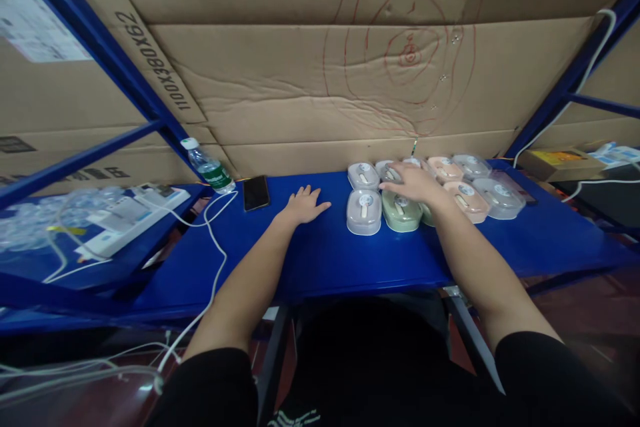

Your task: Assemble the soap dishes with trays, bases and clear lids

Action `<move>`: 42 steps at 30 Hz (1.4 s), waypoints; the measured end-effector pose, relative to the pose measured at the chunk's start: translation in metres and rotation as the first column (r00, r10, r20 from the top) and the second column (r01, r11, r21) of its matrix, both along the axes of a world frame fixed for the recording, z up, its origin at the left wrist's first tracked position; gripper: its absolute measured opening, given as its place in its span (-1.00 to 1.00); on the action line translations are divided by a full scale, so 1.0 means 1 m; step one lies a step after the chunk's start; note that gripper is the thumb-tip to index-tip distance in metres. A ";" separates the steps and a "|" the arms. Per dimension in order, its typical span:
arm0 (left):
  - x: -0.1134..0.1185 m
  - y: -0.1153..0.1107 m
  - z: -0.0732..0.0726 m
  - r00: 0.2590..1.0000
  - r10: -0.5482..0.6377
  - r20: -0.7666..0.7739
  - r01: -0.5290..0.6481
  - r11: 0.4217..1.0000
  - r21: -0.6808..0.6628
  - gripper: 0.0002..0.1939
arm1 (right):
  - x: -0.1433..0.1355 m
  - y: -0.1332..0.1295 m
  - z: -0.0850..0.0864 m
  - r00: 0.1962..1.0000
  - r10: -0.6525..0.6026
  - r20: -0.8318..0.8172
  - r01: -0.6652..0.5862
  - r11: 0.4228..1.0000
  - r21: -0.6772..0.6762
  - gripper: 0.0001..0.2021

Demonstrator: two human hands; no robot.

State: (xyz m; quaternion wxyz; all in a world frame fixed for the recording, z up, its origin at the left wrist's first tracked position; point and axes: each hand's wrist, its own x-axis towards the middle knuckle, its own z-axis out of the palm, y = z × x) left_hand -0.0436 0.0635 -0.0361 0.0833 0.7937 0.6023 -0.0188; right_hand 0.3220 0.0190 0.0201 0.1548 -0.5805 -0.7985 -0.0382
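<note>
My left hand (303,205) lies flat on the blue tabletop (320,253), fingers spread, with nothing in it. To the right, two rows of small rounded plastic boxes with clear lids and round stickers stand close together. My right hand (413,181) reaches over them with its fingers stretched out, nearest to a back-row grey box (386,171) and the front green box (400,213). Whether its fingertips touch a lid, I cannot tell. A pale purple box (364,212) and a peach box (467,201) are in front. My right hand and forearm partly hide several boxes.
A phone (256,193) and a water bottle (213,170) are at the table's left, beside a white cable (216,260). Cardboard (280,80) with red drawn rings stands behind. Blue frame posts (120,73) flank the table. A brown carton (560,164) sits at the far right.
</note>
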 end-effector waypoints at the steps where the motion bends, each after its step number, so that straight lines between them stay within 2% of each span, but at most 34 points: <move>1: 0.000 0.000 -0.001 1.000 -0.002 0.007 0.002 1.000 0.002 -0.05 | -0.014 -0.007 0.001 0.999 0.031 0.019 -0.031 0.999 0.016 -0.22; 6: -0.001 0.000 -0.001 1.000 0.007 0.028 -0.008 1.000 0.003 -0.08 | -0.076 -0.037 -0.011 0.982 0.105 0.154 -0.118 0.990 0.080 -0.29; 8: -0.001 0.002 0.001 0.997 -0.002 0.073 0.002 1.000 0.008 -0.20 | -0.087 -0.041 -0.017 0.986 0.110 0.123 -0.121 0.989 0.087 -0.30; 10: -0.002 0.004 0.006 0.976 -0.060 0.208 0.053 0.998 0.037 -0.33 | -0.089 -0.042 -0.019 0.980 0.186 0.074 -0.191 0.979 0.069 -0.30; 11: -0.002 0.005 0.009 0.946 -0.102 0.307 0.089 0.994 0.056 -0.36 | -0.088 -0.041 -0.019 0.966 0.255 0.053 -0.257 0.966 0.040 -0.30; 13: -0.003 0.003 0.017 0.838 -0.186 0.513 0.167 0.982 0.082 -0.33 | -0.084 -0.040 -0.016 0.917 0.399 0.017 -0.398 0.916 -0.040 -0.32; 15: -0.003 -0.004 0.024 0.725 -0.254 0.639 0.270 0.960 0.076 -0.17 | -0.081 -0.041 -0.012 0.887 0.462 -0.013 -0.461 0.883 -0.088 -0.36; 17: -0.001 -0.012 0.029 0.689 -0.328 0.646 0.383 0.922 0.059 0.12 | -0.081 -0.042 -0.007 0.907 0.420 -0.031 -0.421 0.904 -0.069 -0.34; 19: 0.003 -0.021 0.030 0.719 -0.399 0.569 0.455 0.889 0.047 0.34 | -0.083 -0.045 -0.002 0.941 0.338 -0.030 -0.339 0.940 -0.047 -0.27; 21: 0.008 -0.025 0.028 0.747 -0.447 0.493 0.487 0.872 0.053 0.37 | -0.086 -0.047 0.001 0.959 0.283 -0.004 -0.282 0.957 -0.060 -0.15; 24: 0.013 -0.024 0.024 0.721 -0.495 0.485 0.513 0.852 0.105 0.20 | -0.088 -0.050 0.002 0.964 0.267 0.020 -0.264 0.961 -0.079 -0.05; 27: 0.011 -0.018 0.020 0.682 -0.504 0.530 0.497 0.851 0.170 0.10 | -0.087 -0.050 0.000 0.956 0.294 0.001 -0.293 0.952 -0.087 -0.02; 32: 0.007 -0.009 0.017 0.640 -0.428 0.638 0.384 0.898 0.217 -0.02 | -0.084 -0.046 -0.003 0.938 0.344 -0.047 -0.346 0.937 -0.052 -0.02; 35: 0.008 -0.005 0.013 0.587 -0.329 0.740 0.262 0.942 0.211 -0.29 | -0.085 -0.043 -0.002 0.930 0.362 -0.068 -0.364 0.931 -0.017 -0.30; 37: 0.010 -0.002 0.011 0.575 -0.281 0.768 0.199 0.959 0.202 -0.44 | -0.087 -0.042 -0.002 0.947 0.312 -0.071 -0.312 0.950 0.006 -0.48; 38: 0.010 -0.002 0.010 0.573 -0.286 0.768 0.174 0.958 0.227 -0.45 | -0.087 -0.041 -0.002 0.963 0.260 -0.071 -0.259 0.966 0.022 -0.51; 40: 0.012 -0.003 0.009 0.579 -0.369 0.727 0.138 0.923 0.359 -0.35 | -0.086 -0.040 -0.002 0.987 0.130 -0.090 -0.122 0.989 0.087 -0.51; 42: 0.015 -0.007 0.011 0.614 -0.512 0.601 0.146 0.821 0.551 -0.14 | -0.084 -0.039 -0.003 0.985 0.024 -0.168 0.005 0.986 0.169 -0.51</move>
